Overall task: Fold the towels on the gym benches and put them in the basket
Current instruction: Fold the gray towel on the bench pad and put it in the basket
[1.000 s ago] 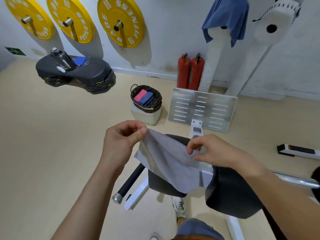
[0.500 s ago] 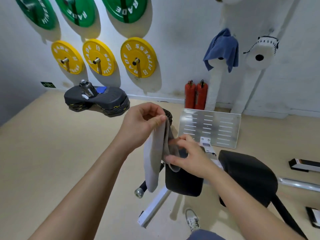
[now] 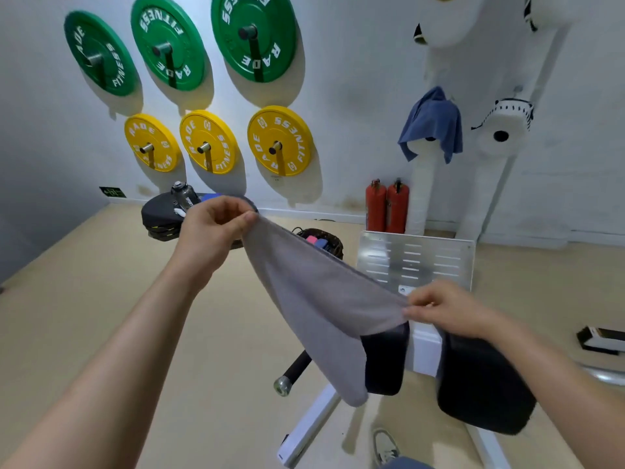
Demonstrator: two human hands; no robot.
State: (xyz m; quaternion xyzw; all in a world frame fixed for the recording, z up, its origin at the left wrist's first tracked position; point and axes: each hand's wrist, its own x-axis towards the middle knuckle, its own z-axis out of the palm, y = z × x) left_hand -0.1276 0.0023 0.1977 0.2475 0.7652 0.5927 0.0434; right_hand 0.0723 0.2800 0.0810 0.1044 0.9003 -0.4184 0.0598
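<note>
A grey towel point(image 3: 318, 299), folded over, hangs stretched in the air between my hands. My left hand point(image 3: 213, 228) pinches its upper left corner, raised high. My right hand point(image 3: 446, 308) pinches the opposite end, lower and to the right, above the black bench pad point(image 3: 385, 360). Behind the towel a dark woven basket point(image 3: 329, 240) stands on the floor with a pink and a blue folded towel inside; the grey towel hides part of it. A blue towel point(image 3: 433, 121) is draped over a white padded roller on the wall machine.
A second black pad point(image 3: 483, 387) sits at lower right on the white bench frame point(image 3: 307, 431). A metal footplate point(image 3: 416, 260), two red extinguishers point(image 3: 387, 206), a dark bench with a bottle point(image 3: 162, 214), and wall-hung green and yellow weight plates surround the tan floor. My shoe point(image 3: 384, 446) shows below.
My hands have moved apart, pulling the bunched grey towel out into a stretched band. The view has tilted upward, showing more wall and the green plates.
</note>
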